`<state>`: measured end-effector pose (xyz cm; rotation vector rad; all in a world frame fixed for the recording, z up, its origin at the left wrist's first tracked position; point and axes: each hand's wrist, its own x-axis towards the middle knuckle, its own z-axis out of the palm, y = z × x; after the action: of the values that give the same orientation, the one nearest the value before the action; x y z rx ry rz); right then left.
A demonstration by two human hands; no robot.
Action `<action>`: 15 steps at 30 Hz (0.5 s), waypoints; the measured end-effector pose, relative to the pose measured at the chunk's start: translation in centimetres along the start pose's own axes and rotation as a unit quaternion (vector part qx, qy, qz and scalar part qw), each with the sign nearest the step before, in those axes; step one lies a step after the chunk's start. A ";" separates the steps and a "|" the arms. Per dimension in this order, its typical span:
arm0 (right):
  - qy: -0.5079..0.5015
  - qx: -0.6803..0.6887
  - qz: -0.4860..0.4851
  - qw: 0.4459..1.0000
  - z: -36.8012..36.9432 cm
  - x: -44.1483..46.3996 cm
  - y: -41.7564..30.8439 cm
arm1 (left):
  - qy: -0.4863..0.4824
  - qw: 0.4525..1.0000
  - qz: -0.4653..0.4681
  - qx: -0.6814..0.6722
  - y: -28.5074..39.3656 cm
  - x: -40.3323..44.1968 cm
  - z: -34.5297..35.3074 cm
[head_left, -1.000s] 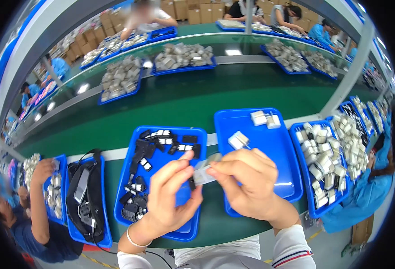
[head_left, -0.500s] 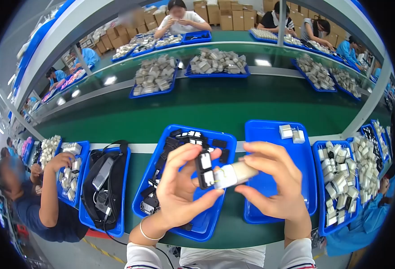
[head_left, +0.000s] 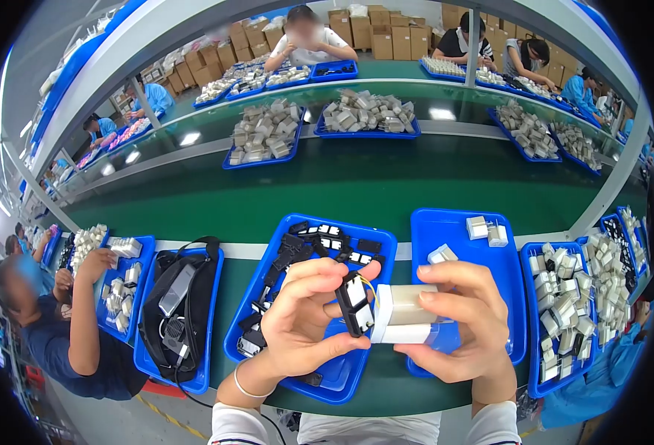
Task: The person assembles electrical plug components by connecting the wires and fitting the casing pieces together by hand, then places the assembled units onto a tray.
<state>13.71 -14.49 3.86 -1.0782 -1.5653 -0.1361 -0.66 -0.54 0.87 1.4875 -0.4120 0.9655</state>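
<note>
Two blue trays (head_left: 336, 377) are partly hidden; over their gap, the right hand (head_left: 464, 319) pinches one whitish charger housing (head_left: 405, 313), fingers covering its end, the left hand (head_left: 297, 320) one black cover (head_left: 354, 303), yellow wires (head_left: 374, 290) between, count unclear

Black part (head_left: 354, 304) in left hand (head_left: 296, 320); white housing (head_left: 407, 314) in right hand (head_left: 469, 320).

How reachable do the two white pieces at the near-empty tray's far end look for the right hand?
Probably yes: nothing visible blocks the right hand from the two pieces, though it holds the white casing.
</note>
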 end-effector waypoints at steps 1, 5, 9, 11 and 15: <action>0.002 -0.014 -0.016 1.000 0.0 0.0 0.0 | -0.003 1.000 0.015 0.019 -0.1 0.0 -0.1; 0.015 -0.029 -0.034 0.999 0.0 0.1 -0.4 | -0.012 0.999 0.038 0.029 -0.3 0.0 -0.3; 0.014 -0.033 -0.036 0.999 -0.2 0.0 -0.7 | 0.002 1.000 0.003 -0.021 0.1 0.1 0.0; 0.012 -0.037 -0.038 0.999 -0.2 0.0 -0.7 | 0.002 1.000 -0.006 -0.028 0.1 0.0 0.0; 0.004 -0.043 -0.034 0.998 -0.2 -0.1 -0.8 | -0.006 1.000 -0.008 -0.022 0.1 0.0 -0.1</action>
<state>13.33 -15.13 4.16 -1.0899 -1.6019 -0.2568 -0.75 -0.47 0.96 1.4553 -0.4267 0.9299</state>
